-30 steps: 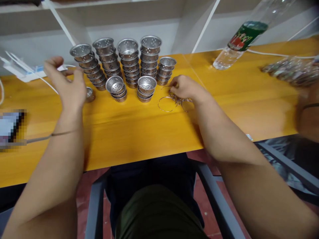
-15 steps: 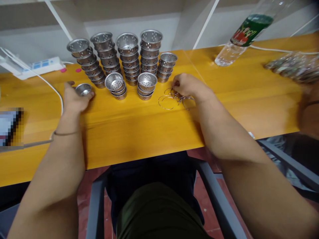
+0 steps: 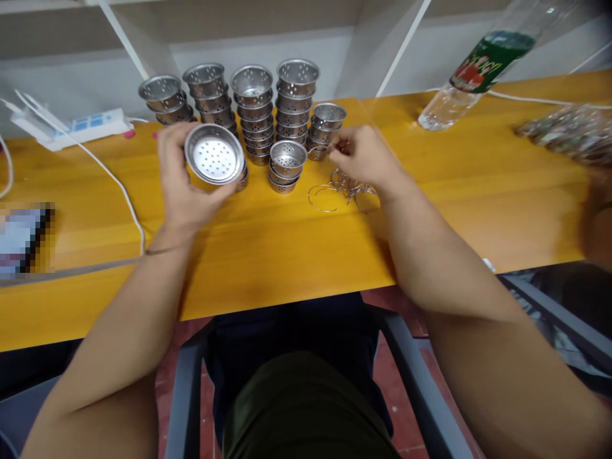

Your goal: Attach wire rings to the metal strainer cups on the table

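Note:
My left hand is closed around a perforated metal cup, raised above the table and tilted so that its holed bottom faces me. My right hand pinches what looks like a thin wire ring; its fingers hide most of it. Just below that hand lies a loose heap of thin wire rings on the table. Stacks of the same cups stand behind, among them a tall stack and a shorter stack beside my right fingertips. A low stack sits in front; another is partly hidden behind the held cup.
On the yellow wooden table a white power strip with cables lies at left, near a blurred-out phone-like object. A green-labelled plastic bottle and clear-wrapped items stand at right. Part of another person shows at the right edge.
My left hand has lifted the cup from the table at left and brought it right and closer to me, tilting it. My right hand has risen slightly off the wire rings.

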Tool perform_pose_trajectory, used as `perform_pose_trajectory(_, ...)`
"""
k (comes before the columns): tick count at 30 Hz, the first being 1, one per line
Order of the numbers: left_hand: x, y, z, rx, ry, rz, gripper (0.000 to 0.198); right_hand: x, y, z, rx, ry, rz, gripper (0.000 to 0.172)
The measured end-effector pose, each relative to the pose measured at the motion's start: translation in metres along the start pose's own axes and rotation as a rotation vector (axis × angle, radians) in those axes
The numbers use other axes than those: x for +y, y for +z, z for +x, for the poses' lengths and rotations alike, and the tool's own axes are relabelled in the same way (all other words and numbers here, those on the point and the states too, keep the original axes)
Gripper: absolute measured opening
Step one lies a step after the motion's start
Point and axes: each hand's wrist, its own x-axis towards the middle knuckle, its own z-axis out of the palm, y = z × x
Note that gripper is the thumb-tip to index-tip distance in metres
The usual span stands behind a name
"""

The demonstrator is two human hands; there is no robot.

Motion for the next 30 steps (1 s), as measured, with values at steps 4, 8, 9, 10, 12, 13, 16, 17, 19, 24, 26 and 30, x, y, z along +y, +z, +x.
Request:
perform_pose_trajectory(4, 0.021, 0.029, -0.014, -0.027, 0.092, -0.073, 0.121, -0.016, 0.005, -0.004, 0.157, 0.006, 0.092, 0.036)
perform_pose_trajectory(8, 0.019, 0.041, -0.022, -0.133, 0.073, -0.086, 0.125, -0.035, 0.024, -0.011, 0.232, -0.069, 0.264, 0.056)
perform_pose_trajectory(9, 0.018, 0.043, -0.023, -0.141, 0.077, -0.104, 0.126, -0.040, 0.029, -0.014, 0.243, -0.130, 0.323, 0.060)
perform_pose_trajectory(10, 0.017, 0.044, -0.024, -0.139, 0.083, -0.123, 0.126, -0.045, 0.035, -0.016, 0.249, -0.198, 0.380, 0.062)
perform_pose_trajectory(12, 0.016, 0.048, -0.025, -0.125, 0.088, -0.152, 0.124, -0.053, 0.044, -0.021, 0.254, -0.313, 0.474, 0.064)
perform_pose_trajectory(13, 0.017, 0.049, -0.026, -0.118, 0.089, -0.161, 0.122, -0.057, 0.047, -0.022, 0.254, -0.353, 0.506, 0.064)
perform_pose_trajectory(16, 0.019, 0.051, -0.029, -0.118, 0.091, -0.187, 0.117, -0.063, 0.052, -0.025, 0.260, -0.426, 0.567, 0.058)
perform_pose_trajectory(17, 0.020, 0.051, -0.029, -0.120, 0.090, -0.191, 0.116, -0.064, 0.053, -0.025, 0.261, -0.439, 0.583, 0.056)
perform_pose_trajectory(19, 0.020, 0.050, -0.030, -0.129, 0.065, -0.173, 0.116, -0.064, 0.055, -0.025, 0.245, -0.440, 0.614, 0.051)
perform_pose_trajectory(24, 0.023, 0.051, -0.032, -0.133, 0.004, -0.137, 0.113, -0.065, 0.064, -0.030, 0.171, -0.421, 0.641, 0.041)
perform_pose_trajectory(26, 0.025, 0.054, -0.035, -0.136, -0.006, -0.170, 0.113, -0.068, 0.067, -0.034, 0.142, -0.443, 0.641, 0.037)
perform_pose_trajectory(30, 0.027, 0.062, -0.041, -0.141, 0.019, -0.289, 0.113, -0.077, 0.068, -0.040, 0.066, -0.485, 0.647, 0.037)
